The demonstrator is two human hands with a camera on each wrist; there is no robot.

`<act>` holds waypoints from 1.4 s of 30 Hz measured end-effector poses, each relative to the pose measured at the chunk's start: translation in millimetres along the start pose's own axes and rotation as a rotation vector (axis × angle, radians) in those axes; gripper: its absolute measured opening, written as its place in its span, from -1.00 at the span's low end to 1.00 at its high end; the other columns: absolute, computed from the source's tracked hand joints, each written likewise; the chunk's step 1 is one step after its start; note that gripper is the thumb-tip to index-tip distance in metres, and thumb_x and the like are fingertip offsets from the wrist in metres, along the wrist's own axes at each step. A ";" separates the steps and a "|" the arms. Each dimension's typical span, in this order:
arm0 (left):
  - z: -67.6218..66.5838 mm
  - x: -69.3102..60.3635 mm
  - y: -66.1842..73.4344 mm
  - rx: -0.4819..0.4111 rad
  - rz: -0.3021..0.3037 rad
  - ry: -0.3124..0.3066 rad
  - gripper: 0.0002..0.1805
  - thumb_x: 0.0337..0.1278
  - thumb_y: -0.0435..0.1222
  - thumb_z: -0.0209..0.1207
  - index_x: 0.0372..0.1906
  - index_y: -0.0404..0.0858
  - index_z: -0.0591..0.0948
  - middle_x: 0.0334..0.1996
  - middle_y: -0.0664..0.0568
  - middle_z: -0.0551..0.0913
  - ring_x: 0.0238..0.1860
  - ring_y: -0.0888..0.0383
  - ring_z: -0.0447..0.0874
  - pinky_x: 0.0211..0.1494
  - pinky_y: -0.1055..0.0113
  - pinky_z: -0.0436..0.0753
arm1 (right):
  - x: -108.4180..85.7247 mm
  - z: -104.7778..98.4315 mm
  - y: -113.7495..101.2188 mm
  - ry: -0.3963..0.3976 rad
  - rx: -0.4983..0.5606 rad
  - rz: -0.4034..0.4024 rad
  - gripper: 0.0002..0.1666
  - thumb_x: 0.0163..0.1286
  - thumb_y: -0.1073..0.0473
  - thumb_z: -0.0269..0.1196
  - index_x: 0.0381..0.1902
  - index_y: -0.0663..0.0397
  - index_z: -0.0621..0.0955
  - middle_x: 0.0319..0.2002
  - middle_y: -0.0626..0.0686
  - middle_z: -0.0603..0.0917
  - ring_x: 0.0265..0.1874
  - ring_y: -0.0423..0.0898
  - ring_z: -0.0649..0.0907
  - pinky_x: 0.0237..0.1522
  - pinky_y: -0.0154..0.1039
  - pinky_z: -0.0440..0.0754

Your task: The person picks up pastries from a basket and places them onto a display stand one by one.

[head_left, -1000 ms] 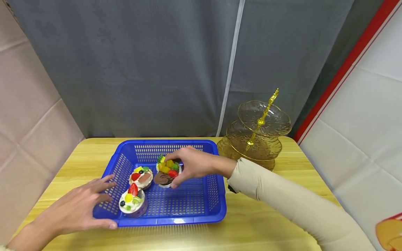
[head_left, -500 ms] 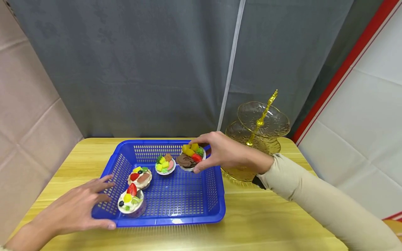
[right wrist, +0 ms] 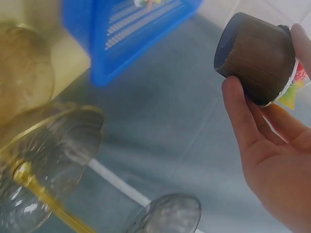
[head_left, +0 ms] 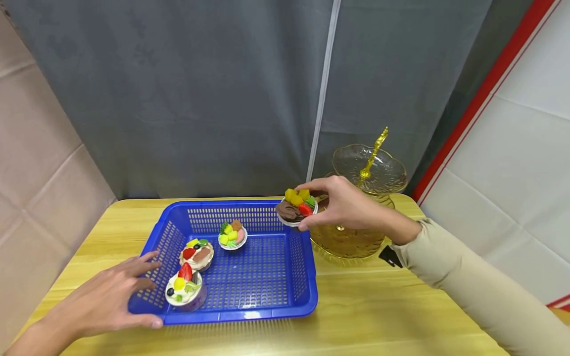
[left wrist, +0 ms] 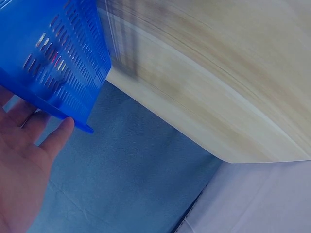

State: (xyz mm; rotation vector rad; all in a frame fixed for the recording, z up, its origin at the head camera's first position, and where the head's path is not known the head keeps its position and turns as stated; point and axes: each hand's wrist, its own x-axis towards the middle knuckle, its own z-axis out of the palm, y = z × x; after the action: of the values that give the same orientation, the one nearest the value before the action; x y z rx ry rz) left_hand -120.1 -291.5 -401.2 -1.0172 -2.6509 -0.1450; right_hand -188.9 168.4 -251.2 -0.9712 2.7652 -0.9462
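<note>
My right hand [head_left: 345,205] pinches a cupcake [head_left: 291,210] with chocolate cream, yellow fruit and a strawberry, above the basket's back right corner. In the right wrist view its dark cup [right wrist: 257,56] sits between thumb and fingers. My left hand [head_left: 109,296] rests with spread fingers at the left rim of the blue basket [head_left: 249,314]; in the left wrist view its fingertips touch the rim. Inside stand a cupcake with yellow cubes [head_left: 232,236], one with pink and red fruit [head_left: 197,254] and a white-cream one with a strawberry [head_left: 184,289].
A gold-trimmed glass tiered stand [head_left: 392,173] stands right of the basket, its lower tiers partly behind my right hand. The wooden table [head_left: 365,311] reaches back to a grey curtain [head_left: 200,99], with pale panels at both sides.
My right hand has lifted the chocolate cupcake and carried it right, from mid-basket to the back right corner, uncovering the yellow-cube cupcake. My left hand has stayed at the rim.
</note>
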 end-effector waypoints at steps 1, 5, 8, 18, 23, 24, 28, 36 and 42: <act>0.1 0.0 -0.2 0.000 0.001 0.002 -0.24 -0.39 0.46 0.33 -0.34 -0.15 0.77 0.05 -0.19 0.66 0.14 -0.33 0.54 -0.06 -0.21 0.63 | -1.5 -1.7 1.6 0.005 -0.007 0.002 -0.13 0.02 -0.05 0.59 0.25 0.17 0.57 -0.03 0.03 0.70 -0.34 -0.12 0.65 -0.25 -0.23 0.70; 0.4 -0.1 -0.2 0.000 0.001 0.004 -0.24 -0.39 0.46 0.33 -0.34 -0.14 0.77 0.05 -0.18 0.66 0.15 -0.32 0.54 -0.05 -0.21 0.62 | -8.3 -7.6 7.0 0.016 0.001 0.021 -0.14 0.03 -0.03 0.58 0.26 0.17 0.56 -0.01 0.05 0.69 -0.29 -0.12 0.70 -0.19 -0.23 0.72; 0.8 -0.3 -0.4 -0.004 -0.004 0.000 -0.24 -0.40 0.46 0.34 -0.32 -0.14 0.77 0.06 -0.17 0.66 0.16 -0.31 0.53 -0.03 -0.20 0.61 | -13.5 -12.6 10.4 0.028 0.024 0.032 -0.16 0.05 0.00 0.57 0.26 0.18 0.56 -0.04 0.07 0.69 -0.24 -0.12 0.73 -0.13 -0.21 0.72; 0.1 -2.4 -1.6 -0.009 -0.018 -0.020 -0.26 -0.40 0.45 0.35 -0.33 -0.12 0.77 0.09 -0.18 0.64 0.18 -0.32 0.51 -0.03 -0.23 0.60 | -27.8 -27.7 19.8 0.112 -0.077 0.023 -0.21 0.06 0.00 0.56 0.24 0.15 0.58 -0.17 0.00 0.70 -0.35 -0.08 0.60 -0.28 -0.26 0.67; 0.2 -1.6 -0.9 -0.012 -0.023 -0.022 -0.27 -0.41 0.44 0.35 -0.33 -0.11 0.77 0.10 -0.18 0.63 0.17 -0.32 0.51 -0.04 -0.24 0.60 | -37.0 -37.6 22.0 0.118 -0.078 0.047 -0.18 0.12 0.01 0.53 0.30 0.15 0.53 0.01 0.07 0.69 -0.10 -0.03 0.68 -0.10 -0.16 0.72; 0.3 -1.3 -1.0 -0.013 -0.021 -0.020 -0.27 -0.41 0.44 0.36 -0.33 -0.11 0.77 0.09 -0.18 0.64 0.17 -0.32 0.51 -0.04 -0.24 0.61 | -38.6 -39.4 22.6 0.121 -0.082 0.050 -0.18 0.12 0.01 0.53 0.31 0.16 0.52 0.03 0.09 0.69 -0.07 -0.03 0.69 -0.09 -0.16 0.72; 0.5 -0.6 -1.2 -0.012 -0.013 -0.014 -0.26 -0.42 0.44 0.36 -0.32 -0.12 0.77 0.09 -0.18 0.64 0.16 -0.32 0.52 -0.05 -0.23 0.61 | -45.0 -46.9 25.4 0.147 -0.113 0.062 -0.17 0.12 -0.01 0.53 0.32 0.11 0.52 0.08 0.08 0.67 -0.01 0.00 0.67 -0.10 -0.19 0.70; -0.9 -0.6 -1.2 -0.014 -0.018 -0.024 -0.27 -0.41 0.43 0.36 -0.32 -0.12 0.77 0.09 -0.19 0.64 0.17 -0.32 0.51 -0.05 -0.23 0.61 | -58.3 -64.1 30.9 0.231 -0.112 0.038 -0.22 0.14 0.10 0.52 0.31 0.14 0.53 0.09 0.13 0.67 -0.07 -0.05 0.68 -0.11 -0.50 0.61; -1.1 -1.0 -0.7 -0.026 -0.043 -0.050 -0.28 -0.38 0.43 0.36 -0.31 -0.11 0.77 0.11 -0.17 0.63 0.18 -0.35 0.50 -0.04 -0.27 0.59 | -68.4 -76.6 36.1 0.305 -0.083 0.081 -0.24 0.07 0.21 0.55 0.26 0.15 0.57 0.11 0.17 0.66 -0.18 -0.34 0.65 -0.18 -0.58 0.58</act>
State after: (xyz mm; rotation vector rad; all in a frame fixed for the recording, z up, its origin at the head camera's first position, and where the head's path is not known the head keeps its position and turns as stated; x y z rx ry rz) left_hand -119.6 -292.9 -400.5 -0.9843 -2.7243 -0.1665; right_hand -173.1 271.2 -219.3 -0.7742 3.0896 -1.0546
